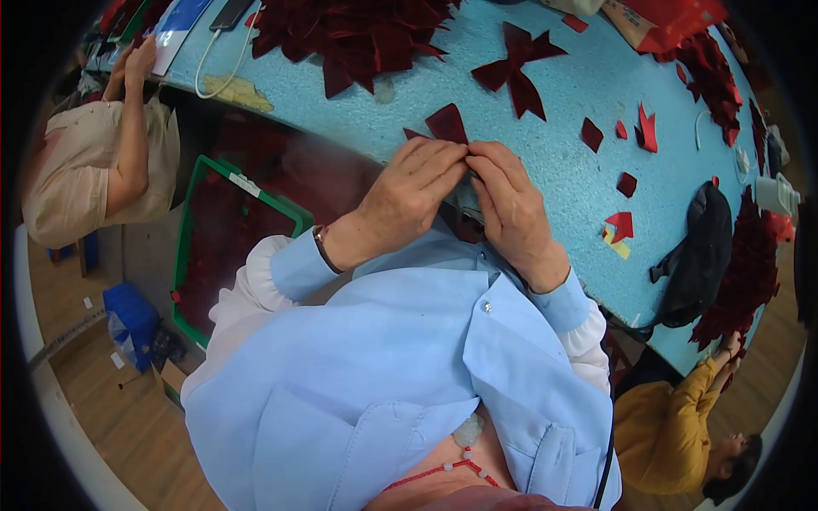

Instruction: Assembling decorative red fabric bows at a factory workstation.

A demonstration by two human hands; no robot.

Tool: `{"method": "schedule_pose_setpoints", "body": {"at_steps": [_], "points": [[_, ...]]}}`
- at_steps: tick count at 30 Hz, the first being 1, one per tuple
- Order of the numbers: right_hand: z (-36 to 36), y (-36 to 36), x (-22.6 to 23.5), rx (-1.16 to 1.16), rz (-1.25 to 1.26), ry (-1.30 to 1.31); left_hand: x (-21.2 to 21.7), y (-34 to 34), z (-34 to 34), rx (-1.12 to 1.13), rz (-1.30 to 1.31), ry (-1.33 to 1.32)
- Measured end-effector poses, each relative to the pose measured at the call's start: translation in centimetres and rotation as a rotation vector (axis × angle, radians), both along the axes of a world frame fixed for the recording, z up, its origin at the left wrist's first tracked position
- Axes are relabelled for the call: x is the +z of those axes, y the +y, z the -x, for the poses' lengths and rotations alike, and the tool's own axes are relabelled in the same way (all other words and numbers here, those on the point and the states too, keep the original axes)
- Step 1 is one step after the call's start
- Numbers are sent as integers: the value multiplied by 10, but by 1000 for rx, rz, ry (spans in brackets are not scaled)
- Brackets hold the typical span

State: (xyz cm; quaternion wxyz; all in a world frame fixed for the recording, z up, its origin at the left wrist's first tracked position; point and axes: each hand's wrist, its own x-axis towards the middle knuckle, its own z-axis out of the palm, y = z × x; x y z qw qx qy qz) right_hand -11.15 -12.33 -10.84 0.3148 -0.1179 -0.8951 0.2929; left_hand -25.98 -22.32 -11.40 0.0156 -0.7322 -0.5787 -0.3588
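At the near edge of the blue table, my left hand [411, 189] and my right hand [515, 209] meet with fingertips pinched together. Between them they grip a dark red velvet ribbon [447, 124]. Its flared ends stick out beyond the fingers, while its middle is covered by them. Just past my hands lies a finished-looking velvet bow [516, 70] in the same dark red. A large heap of dark red ribbon bows [345, 34] is piled farther back, left of that bow.
Ribbon scraps [592, 134] dot the blue table [562, 183]. A black bag [697, 247] rests at the right, near another dark red heap [745, 277]. A green crate [181, 247] stands low at my left. One person [102, 170] works at left, another in yellow [665, 426] at right.
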Motion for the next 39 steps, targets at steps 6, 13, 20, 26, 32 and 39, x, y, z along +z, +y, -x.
{"method": "schedule_pose_setpoints", "body": {"at_steps": [6, 13, 20, 26, 32, 39], "points": [[10, -12, -8, -52, -104, -182, -12, -11, 21, 52, 26, -99], [13, -10, -15, -22, -202, -276, -2, 9, 45, 406, 139, -523], [13, -6, -14, -10, -233, -276, -11, 52, 60, 235, 249, -384], [10, 0, -13, 10, -285, -259, -23, 56, 60, 232, -74, -190], [-6, -10, -8, -21, -263, -245, 19, 24, 22, 155, 68, -530], [-28, -7, 6, -16, -89, -181, 25, 8, -1, 287, 303, -319]]}}
